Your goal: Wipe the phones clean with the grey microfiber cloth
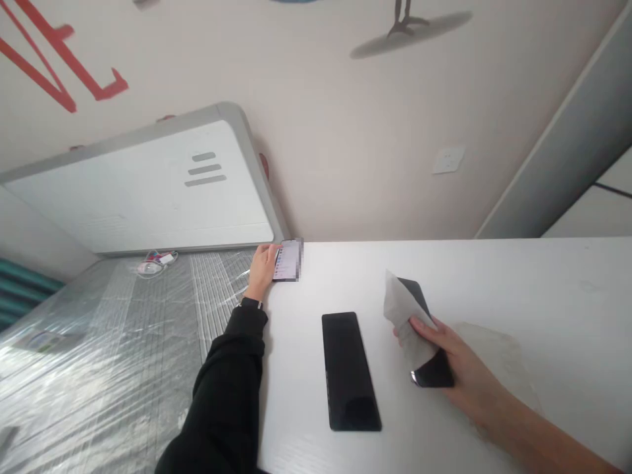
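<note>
My right hand (pixel 451 368) is closed round a small black phone (pixel 434 374), with a grey wiping cloth (pixel 401 315) folded over the phone's upper end. A second black phone (pixel 348 370), long and with a dark screen, lies flat on the white table (pixel 543 296), just left of that hand and untouched. My left hand (pixel 263 264), in a black sleeve, reaches to the table's far left corner. Its fingers grip the edge of a third phone with a lit screen (pixel 289 261).
Left of the table lies a grey surface wrapped in clear plastic (pixel 99 336), with a small white and pink cable bundle (pixel 157 261) on it. A large white and grey panel (pixel 148 191) leans behind it. A wall socket (pixel 447 158) is on the wall. Clear film (pixel 498 352) lies by my right wrist.
</note>
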`<state>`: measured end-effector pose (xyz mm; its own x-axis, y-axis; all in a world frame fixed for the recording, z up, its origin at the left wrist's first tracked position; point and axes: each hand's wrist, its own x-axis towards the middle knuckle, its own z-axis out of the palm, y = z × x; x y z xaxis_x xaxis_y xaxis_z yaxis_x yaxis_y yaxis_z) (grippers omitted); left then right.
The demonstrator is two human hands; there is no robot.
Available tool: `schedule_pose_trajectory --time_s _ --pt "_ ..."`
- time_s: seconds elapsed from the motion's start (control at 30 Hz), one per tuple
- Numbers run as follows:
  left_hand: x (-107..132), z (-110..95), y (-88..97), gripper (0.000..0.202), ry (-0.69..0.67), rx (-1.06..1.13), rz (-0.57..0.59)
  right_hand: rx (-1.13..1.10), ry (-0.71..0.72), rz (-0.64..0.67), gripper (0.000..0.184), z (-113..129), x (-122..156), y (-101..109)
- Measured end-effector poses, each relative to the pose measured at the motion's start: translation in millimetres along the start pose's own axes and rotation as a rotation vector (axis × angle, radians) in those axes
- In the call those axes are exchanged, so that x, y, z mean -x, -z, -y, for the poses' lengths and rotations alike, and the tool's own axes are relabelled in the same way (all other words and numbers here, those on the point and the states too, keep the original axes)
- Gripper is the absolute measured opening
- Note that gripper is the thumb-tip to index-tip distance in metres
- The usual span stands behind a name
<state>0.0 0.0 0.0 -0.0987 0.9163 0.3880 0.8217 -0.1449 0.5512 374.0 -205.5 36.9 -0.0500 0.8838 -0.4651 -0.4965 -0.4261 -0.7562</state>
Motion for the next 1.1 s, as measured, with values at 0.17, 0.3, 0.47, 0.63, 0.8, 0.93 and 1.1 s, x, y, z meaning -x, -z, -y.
schedule_pose_trajectory --time_s 0.17,0.3,0.47,0.63,0.8,0.93,1.1 --pt "4 -8 4.7 0.052 0.002 0.019 -0.031 -0.016 -0.002 -0.004 0.034 2 0 0" --pt "10 -7 11.9 0.047 0.019 0.071 -0.103 -0.079 -0.034 -0.025 0.036 3 2 -3" --pt "17 11 6.5 0.048 0.146 0.187 -0.053 -0.125 -0.08 -0.049 0.038 4 4 -6" --pt "18 24 -5.8 0.071 0.227 0.359 0.114 -0.049 -0.047 0.029 0.046 4 9 -6" --pt "19 26 -5.8 0.09 0.223 0.457 0.269 0.002 -0.05 0.082 0.052 4 16 -9" --pt "20 25 -2.6 0.097 0.219 0.491 0.345 0.029 -0.049 0.073 0.05 4 16 -9" --pt "21 20 -0.4 0.092 0.233 0.51 0.355 0.017 -0.019 0.062 0.053 3 15 -6"
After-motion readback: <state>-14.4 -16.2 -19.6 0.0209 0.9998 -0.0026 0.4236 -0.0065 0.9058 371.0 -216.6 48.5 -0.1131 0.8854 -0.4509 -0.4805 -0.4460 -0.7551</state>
